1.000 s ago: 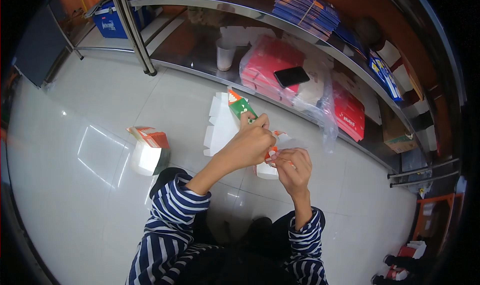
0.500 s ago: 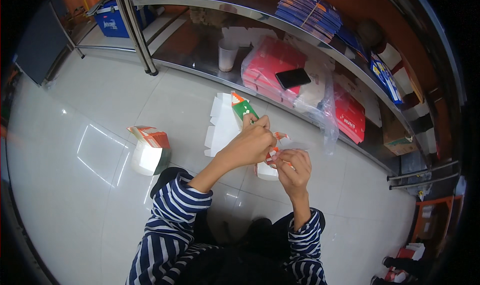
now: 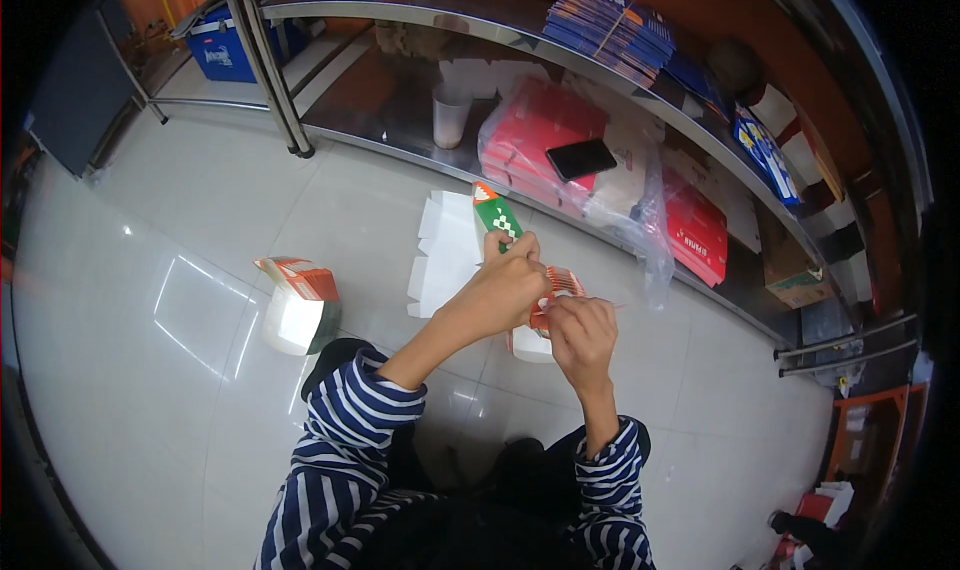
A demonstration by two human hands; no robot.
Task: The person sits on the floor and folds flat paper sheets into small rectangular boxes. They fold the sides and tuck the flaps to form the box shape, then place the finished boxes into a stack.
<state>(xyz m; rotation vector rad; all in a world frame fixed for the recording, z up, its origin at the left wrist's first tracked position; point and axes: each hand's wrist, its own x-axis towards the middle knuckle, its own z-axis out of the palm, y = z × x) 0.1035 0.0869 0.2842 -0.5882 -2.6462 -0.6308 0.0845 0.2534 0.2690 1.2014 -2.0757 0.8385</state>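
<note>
A partly folded paper carton (image 3: 447,255) lies before me on the floor, with white flaps spread on its left and a green panel with white shapes and an orange end on top. My left hand (image 3: 508,285) is closed on it, the fingers on the green panel. Close beside it, my right hand (image 3: 583,332) is closed in a pinch at the carton's orange-and-white end; a thin pale strip shows at its fingertips, too small to make out well. Another carton (image 3: 300,305), standing folded in orange and white, is on the floor to my left.
Ahead is a metal shelf (image 3: 400,135) with a plastic cup (image 3: 450,115), wrapped stacks of red cardboard (image 3: 545,125) and a black phone (image 3: 581,159). Bundled blue printed sheets (image 3: 610,30) lie on the upper shelf. A blue cooler box (image 3: 225,52) stands far left.
My right hand has turned and drawn slightly nearer, its fingers now more closed. More of the carton's orange striped flap shows between the hands. My left hand stays almost in place.
</note>
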